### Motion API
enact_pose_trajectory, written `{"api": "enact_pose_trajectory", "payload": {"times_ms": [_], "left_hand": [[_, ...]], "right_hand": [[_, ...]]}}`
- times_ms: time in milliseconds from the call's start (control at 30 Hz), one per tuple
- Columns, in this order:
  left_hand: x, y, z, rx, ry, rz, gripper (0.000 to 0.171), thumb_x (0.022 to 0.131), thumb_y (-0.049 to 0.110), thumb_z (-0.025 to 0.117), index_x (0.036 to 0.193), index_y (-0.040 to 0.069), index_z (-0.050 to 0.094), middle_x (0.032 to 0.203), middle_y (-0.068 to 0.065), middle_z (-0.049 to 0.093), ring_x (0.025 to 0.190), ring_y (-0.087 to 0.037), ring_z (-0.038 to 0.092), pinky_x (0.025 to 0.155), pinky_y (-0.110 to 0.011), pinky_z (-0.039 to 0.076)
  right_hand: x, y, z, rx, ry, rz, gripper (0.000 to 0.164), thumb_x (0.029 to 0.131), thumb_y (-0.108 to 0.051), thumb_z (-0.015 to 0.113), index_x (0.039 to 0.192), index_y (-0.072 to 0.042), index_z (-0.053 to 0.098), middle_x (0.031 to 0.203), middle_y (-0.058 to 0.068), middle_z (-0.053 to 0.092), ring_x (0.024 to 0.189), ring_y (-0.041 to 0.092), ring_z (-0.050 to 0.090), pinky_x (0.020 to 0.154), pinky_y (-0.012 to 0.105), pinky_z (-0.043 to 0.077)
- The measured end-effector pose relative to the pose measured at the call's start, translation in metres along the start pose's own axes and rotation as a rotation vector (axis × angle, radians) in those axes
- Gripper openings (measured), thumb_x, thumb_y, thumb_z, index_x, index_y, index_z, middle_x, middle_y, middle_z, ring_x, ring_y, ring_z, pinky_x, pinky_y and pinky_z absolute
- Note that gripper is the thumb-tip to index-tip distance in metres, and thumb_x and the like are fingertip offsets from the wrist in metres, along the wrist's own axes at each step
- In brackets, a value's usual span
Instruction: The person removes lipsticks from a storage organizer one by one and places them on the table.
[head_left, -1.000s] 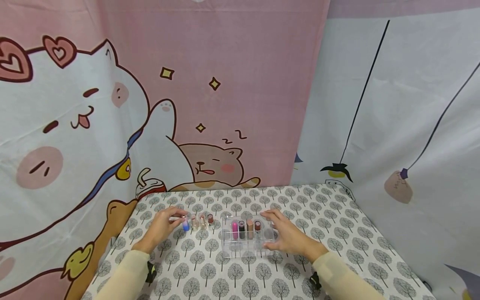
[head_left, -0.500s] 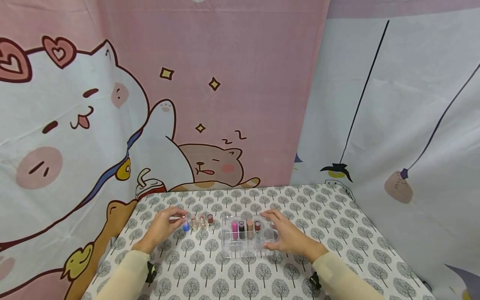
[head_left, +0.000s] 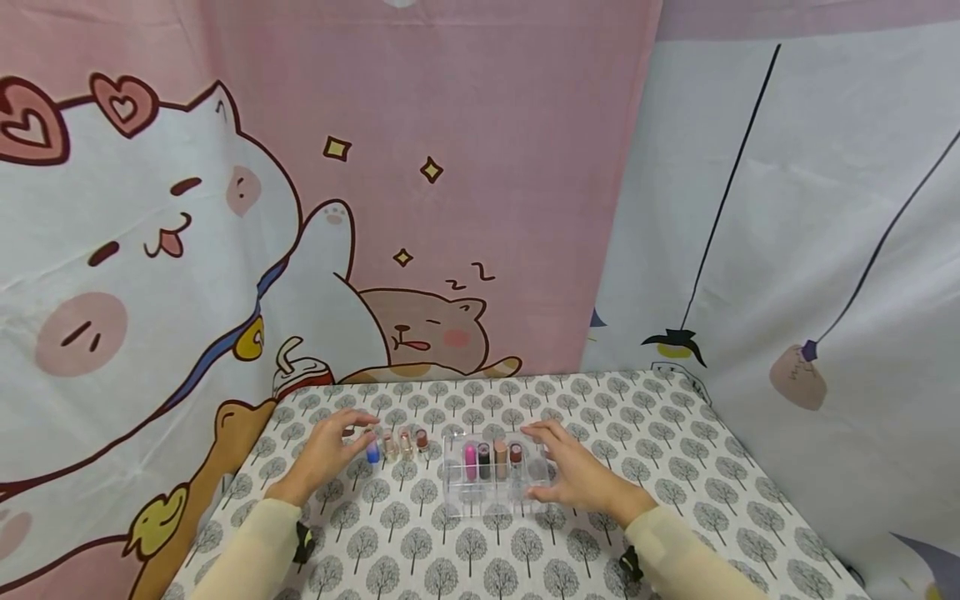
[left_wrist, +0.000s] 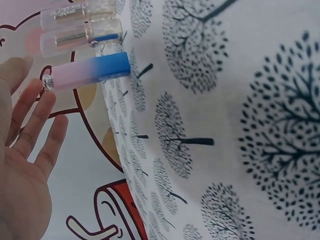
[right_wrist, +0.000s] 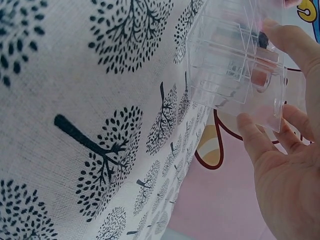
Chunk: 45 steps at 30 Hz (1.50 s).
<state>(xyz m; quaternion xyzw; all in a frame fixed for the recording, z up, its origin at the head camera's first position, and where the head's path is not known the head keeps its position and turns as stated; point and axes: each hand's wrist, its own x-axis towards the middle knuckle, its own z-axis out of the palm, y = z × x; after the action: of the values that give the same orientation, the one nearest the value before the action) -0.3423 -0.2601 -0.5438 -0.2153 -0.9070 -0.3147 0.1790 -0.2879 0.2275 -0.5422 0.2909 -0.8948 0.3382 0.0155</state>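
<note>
Backdrop (head_left: 495,125): cartoon animals, "ZZ" (head_left: 483,272) legible above brown bear (head_left: 427,325).
Tablecloth (head_left: 420,546): tree print.
Blue-pink tube (left_wrist: 90,71): upright, leftmost of four; left hand (head_left: 326,454) just beside, fingers spread, contact unclear.
Farther clear tube (left_wrist: 77,15): lettering unreadable.
Clear organizer (head_left: 480,498): four lipsticks (head_left: 501,460) inside; right end held between thumb and fingers of right hand (head_left: 577,475).

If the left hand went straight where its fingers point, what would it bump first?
Probably the pink-and-blue tube, right by the left hand; whether they already touch is unclear.
</note>
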Motion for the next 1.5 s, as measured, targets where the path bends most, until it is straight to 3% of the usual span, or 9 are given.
{"api": "enact_pose_trajectory", "payload": {"times_ms": [200, 400, 600, 900, 1233, 1367, 1500], "left_hand": [[0.003, 0.007, -0.002, 0.033, 0.026, 0.048, 0.027, 0.105, 0.01, 0.088, 0.132, 0.013, 0.084, 0.129, -0.005, 0.084, 0.119, -0.034, 0.081, 0.104, -0.061, 0.071], [0.007, 0.016, -0.005, 0.032, 0.022, 0.051, 0.029, 0.107, 0.014, 0.087, 0.135, 0.012, 0.084, 0.133, -0.007, 0.084, 0.123, -0.036, 0.081, 0.11, -0.063, 0.07], [0.009, 0.027, -0.006, 0.059, 0.054, 0.095, 0.03, 0.105, 0.014, 0.088, 0.135, 0.016, 0.084, 0.134, -0.006, 0.084, 0.123, -0.034, 0.081, 0.11, -0.063, 0.07], [0.016, 0.044, -0.004, 0.062, 0.101, 0.214, 0.032, 0.101, 0.011, 0.092, 0.132, 0.012, 0.084, 0.132, -0.008, 0.085, 0.121, -0.033, 0.083, 0.107, -0.059, 0.072], [0.021, 0.065, -0.002, 0.064, 0.084, 0.24, 0.036, 0.1, 0.014, 0.093, 0.135, 0.013, 0.083, 0.134, -0.007, 0.084, 0.12, -0.031, 0.083, 0.103, -0.053, 0.074], [0.022, 0.072, 0.002, 0.062, 0.079, 0.261, 0.038, 0.099, 0.012, 0.094, 0.135, 0.012, 0.083, 0.133, -0.008, 0.083, 0.116, -0.029, 0.083, 0.1, -0.049, 0.075], [0.022, 0.078, 0.009, 0.061, 0.07, 0.286, 0.039, 0.097, 0.01, 0.094, 0.134, 0.011, 0.083, 0.132, -0.008, 0.083, 0.095, -0.02, 0.08, 0.087, -0.036, 0.074]], "right_hand": [[0.0, 0.0, 0.0, 0.007, 0.001, -0.011, 0.108, 0.088, -0.029, 0.104, 0.176, -0.01, 0.043, 0.175, 0.016, 0.046, 0.148, 0.05, 0.066, 0.121, 0.053, 0.065], [0.0, 0.001, 0.001, 0.004, 0.004, -0.015, 0.108, 0.088, -0.029, 0.104, 0.175, -0.01, 0.044, 0.175, 0.016, 0.046, 0.147, 0.05, 0.067, 0.121, 0.052, 0.065], [0.0, 0.002, 0.001, -0.001, 0.007, -0.019, 0.108, 0.088, -0.03, 0.104, 0.175, -0.011, 0.044, 0.174, 0.016, 0.047, 0.145, 0.049, 0.068, 0.119, 0.052, 0.067], [0.001, 0.002, 0.001, -0.015, 0.01, -0.026, 0.108, 0.088, -0.031, 0.103, 0.176, -0.011, 0.044, 0.175, 0.015, 0.047, 0.147, 0.048, 0.067, 0.12, 0.049, 0.067], [0.001, 0.001, -0.001, 0.014, 0.002, -0.024, 0.107, 0.088, -0.027, 0.104, 0.175, -0.011, 0.044, 0.174, 0.016, 0.047, 0.15, 0.05, 0.063, 0.122, 0.053, 0.065], [0.001, 0.001, -0.002, 0.0, -0.006, -0.015, 0.108, 0.088, -0.03, 0.104, 0.175, -0.011, 0.044, 0.175, 0.018, 0.046, 0.146, 0.051, 0.067, 0.12, 0.052, 0.066], [0.0, 0.001, -0.002, -0.012, -0.009, -0.012, 0.108, 0.088, -0.032, 0.104, 0.176, -0.011, 0.044, 0.175, 0.019, 0.046, 0.144, 0.051, 0.069, 0.119, 0.051, 0.067]]}}
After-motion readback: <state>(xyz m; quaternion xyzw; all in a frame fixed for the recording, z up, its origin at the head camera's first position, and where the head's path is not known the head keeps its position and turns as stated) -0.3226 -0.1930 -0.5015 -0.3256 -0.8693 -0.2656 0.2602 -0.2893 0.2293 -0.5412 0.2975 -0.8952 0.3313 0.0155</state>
